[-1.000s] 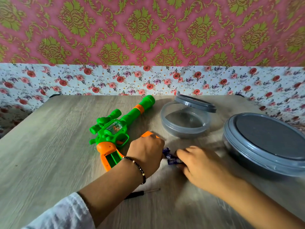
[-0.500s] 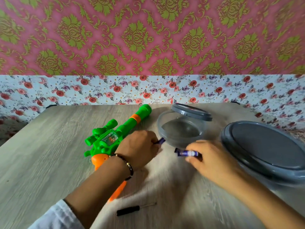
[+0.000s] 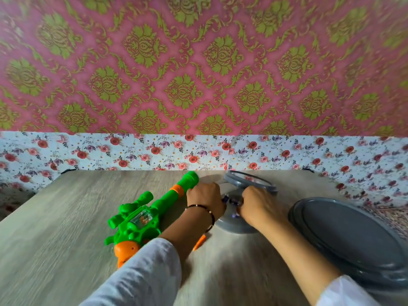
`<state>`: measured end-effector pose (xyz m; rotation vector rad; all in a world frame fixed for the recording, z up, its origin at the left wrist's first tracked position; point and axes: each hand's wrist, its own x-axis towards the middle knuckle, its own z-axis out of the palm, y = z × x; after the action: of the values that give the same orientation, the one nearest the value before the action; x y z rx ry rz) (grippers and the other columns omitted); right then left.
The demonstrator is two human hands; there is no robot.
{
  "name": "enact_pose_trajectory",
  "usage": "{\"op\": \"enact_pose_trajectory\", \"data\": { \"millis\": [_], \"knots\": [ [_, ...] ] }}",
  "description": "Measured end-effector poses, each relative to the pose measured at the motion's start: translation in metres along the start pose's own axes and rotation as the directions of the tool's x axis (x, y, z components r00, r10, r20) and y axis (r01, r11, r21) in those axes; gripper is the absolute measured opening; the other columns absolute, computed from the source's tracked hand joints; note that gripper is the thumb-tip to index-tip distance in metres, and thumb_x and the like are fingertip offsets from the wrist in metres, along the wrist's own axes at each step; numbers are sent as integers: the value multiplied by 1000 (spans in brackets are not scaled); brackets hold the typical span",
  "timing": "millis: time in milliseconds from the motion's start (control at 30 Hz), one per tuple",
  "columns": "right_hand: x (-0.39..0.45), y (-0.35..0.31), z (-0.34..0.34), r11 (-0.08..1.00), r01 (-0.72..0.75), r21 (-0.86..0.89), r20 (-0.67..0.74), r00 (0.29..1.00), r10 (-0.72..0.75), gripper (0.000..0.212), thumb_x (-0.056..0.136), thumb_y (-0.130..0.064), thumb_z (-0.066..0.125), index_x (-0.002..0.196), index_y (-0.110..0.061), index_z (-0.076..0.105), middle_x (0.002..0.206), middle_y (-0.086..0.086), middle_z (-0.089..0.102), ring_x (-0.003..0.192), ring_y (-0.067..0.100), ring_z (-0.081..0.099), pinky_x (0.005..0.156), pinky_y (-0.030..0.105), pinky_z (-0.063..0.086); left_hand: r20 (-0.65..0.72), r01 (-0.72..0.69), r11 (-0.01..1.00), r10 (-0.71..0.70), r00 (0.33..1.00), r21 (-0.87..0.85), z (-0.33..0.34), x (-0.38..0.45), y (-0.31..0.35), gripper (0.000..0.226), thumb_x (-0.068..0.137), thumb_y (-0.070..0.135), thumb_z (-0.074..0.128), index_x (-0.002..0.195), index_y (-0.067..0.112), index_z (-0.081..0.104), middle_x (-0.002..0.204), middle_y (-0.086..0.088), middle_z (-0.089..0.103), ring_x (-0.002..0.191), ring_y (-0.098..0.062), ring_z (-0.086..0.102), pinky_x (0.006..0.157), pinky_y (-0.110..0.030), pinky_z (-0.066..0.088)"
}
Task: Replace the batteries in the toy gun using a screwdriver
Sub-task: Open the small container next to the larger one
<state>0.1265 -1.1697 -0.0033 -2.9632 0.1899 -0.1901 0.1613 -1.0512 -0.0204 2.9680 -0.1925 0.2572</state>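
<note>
Both hands moved up over the small tub | left hand and right hand each pinch batteries | toy gun lies left of tub on counter

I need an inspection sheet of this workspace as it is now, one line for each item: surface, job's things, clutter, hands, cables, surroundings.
Surface: wooden table, pale grey grain.
Job's things: green and orange toy gun lies flat, barrel toward the wall; small batteries held between both hands over the small clear container; orange cover piece on the table beside the left forearm; screwdriver not seen.
Clutter: small container's grey lid propped at its far side; large grey lidded container on the right.
Hands: left hand and right hand both pinch batteries.
Cables: nothing seen.
Surroundings: floral paper below pink and green patterned wall.
</note>
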Motion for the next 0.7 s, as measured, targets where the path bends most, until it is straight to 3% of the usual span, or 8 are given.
{"op": "enact_pose_trajectory", "data": {
  "millis": [67, 233, 433, 567, 633, 700],
  "knots": [
    [2, -1, 2, 1000, -23, 2, 1, 1000, 23, 42, 85, -21, 65, 122, -3, 56, 118, 15, 63, 102, 29, 62, 74, 35, 54, -8, 45, 998, -45, 999, 47, 3, -1, 4, 27, 89, 35, 58, 107, 16, 63, 106, -4, 66, 102, -26, 60, 78, -33, 37],
    [5, 1, 5, 998, -36, -42, 12, 999, 36, 43, 88, -22, 62, 126, -5, 53, 122, 15, 60, 107, 29, 61, 80, 34, 52, 89, 89, 993, -96, 991, 73, -2, 3, 11, 28, 90, 33, 56, 114, 18, 58, 113, -3, 63, 112, -26, 55, 105, -47, 26],
    [5, 4, 12, 996, 36, -79, -29, 999, -39, 29, 91, -24, 56, 115, -9, 61, 113, 10, 66, 102, 26, 63, 78, 33, 51, 158, 61, 993, -76, 984, 99, -4, 3, 16, 24, 93, 18, 47, 114, 13, 57, 118, -7, 62, 119, -31, 52, 110, -58, 18],
    [3, 8, 12, 998, 57, -4, -18, 998, -57, 24, 91, -29, 57, 107, -14, 63, 105, 6, 67, 94, 22, 65, 69, 29, 50, 115, 47, 999, -43, 992, -27, 0, -1, 11, 18, 92, 30, 53, 102, 17, 60, 106, -3, 66, 107, -27, 58, 102, -48, 30],
    [2, 12, 8, 994, 91, 57, -33, 995, -89, 15, 91, -27, 55, 95, -17, 65, 94, 3, 68, 87, 21, 65, 63, 27, 46, 78, 32, 983, -17, 997, -183, 3, -5, 3, 31, 89, 39, 58, 113, 18, 60, 113, -4, 63, 107, -25, 58, 96, -40, 41],
    [2, 18, 1, 980, 161, 116, -152, 978, -143, 16, 91, -32, 56, 82, -22, 65, 84, -1, 67, 83, 19, 64, 62, 26, 46, 47, 12, 939, 4, 999, -343, 5, -12, -6, 53, 85, 47, 62, 128, 19, 52, 127, -6, 53, 113, -23, 54, 97, -33, 44]
  ]
}}
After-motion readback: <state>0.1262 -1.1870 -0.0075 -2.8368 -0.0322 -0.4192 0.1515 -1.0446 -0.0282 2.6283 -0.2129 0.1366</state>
